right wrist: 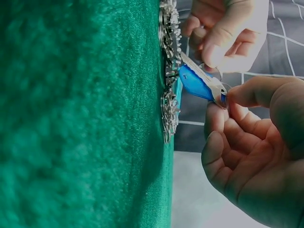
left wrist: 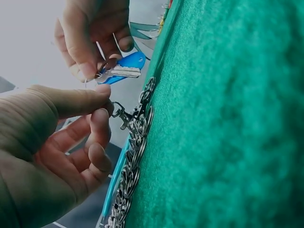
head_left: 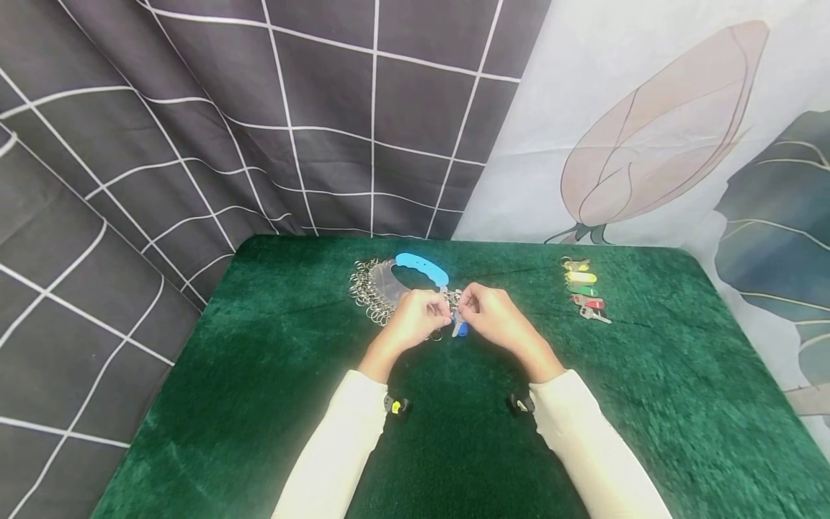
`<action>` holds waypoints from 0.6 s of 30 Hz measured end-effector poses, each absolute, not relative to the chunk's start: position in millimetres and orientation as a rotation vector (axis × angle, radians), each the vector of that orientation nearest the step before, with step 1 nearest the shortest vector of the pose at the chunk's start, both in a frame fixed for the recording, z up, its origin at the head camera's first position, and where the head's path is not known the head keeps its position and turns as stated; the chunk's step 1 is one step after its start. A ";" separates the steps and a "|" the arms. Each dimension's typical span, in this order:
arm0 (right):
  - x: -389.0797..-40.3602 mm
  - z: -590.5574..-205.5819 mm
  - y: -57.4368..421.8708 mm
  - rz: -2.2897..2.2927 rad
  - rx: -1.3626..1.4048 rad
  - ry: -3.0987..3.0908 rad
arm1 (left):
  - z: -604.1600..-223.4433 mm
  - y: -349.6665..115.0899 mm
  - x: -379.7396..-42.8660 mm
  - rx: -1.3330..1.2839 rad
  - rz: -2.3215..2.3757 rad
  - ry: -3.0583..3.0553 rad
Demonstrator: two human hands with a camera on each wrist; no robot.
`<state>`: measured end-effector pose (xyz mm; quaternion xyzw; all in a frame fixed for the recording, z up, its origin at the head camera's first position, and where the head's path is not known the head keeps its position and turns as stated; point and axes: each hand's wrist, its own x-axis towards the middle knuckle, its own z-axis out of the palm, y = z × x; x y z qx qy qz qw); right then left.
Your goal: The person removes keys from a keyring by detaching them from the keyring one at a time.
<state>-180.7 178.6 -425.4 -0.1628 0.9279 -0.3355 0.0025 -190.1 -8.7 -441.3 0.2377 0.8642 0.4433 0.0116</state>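
My left hand (head_left: 415, 317) pinches a split ring between thumb and index finger. In the left wrist view, a small metal clasp (left wrist: 124, 116) hangs just beyond those fingertips. My right hand (head_left: 491, 311) pinches the ring of a silver key (left wrist: 124, 71) with a blue key tag (right wrist: 194, 85). Both hands' fingertips are close together above the table, and the two rings come near each other in the right wrist view. Behind and left of the hands lies a big blue-handled holder (head_left: 421, 267) strung with many metal rings and clasps (head_left: 371, 292).
On the right part of the green cloth-covered table (head_left: 648, 404) lies a column of keys with tags: yellow tags (head_left: 580, 277), a green tag (head_left: 583, 290), a red tag (head_left: 593, 303) and a bare-looking silver key (head_left: 595, 314). Curtains hang behind the table.
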 end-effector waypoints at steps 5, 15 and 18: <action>-179.8 -425.8 178.8 -1.055 -0.532 2.911 | -442.7 -9.5 -191.5 0.737 1.351 2.694; -178.7 -424.4 179.1 -1.069 -0.568 2.889 | -441.6 -7.8 -191.2 0.723 1.324 2.685; -179.6 -424.8 178.9 -1.079 -0.588 2.901 | -441.9 -7.9 -191.4 0.679 1.373 2.661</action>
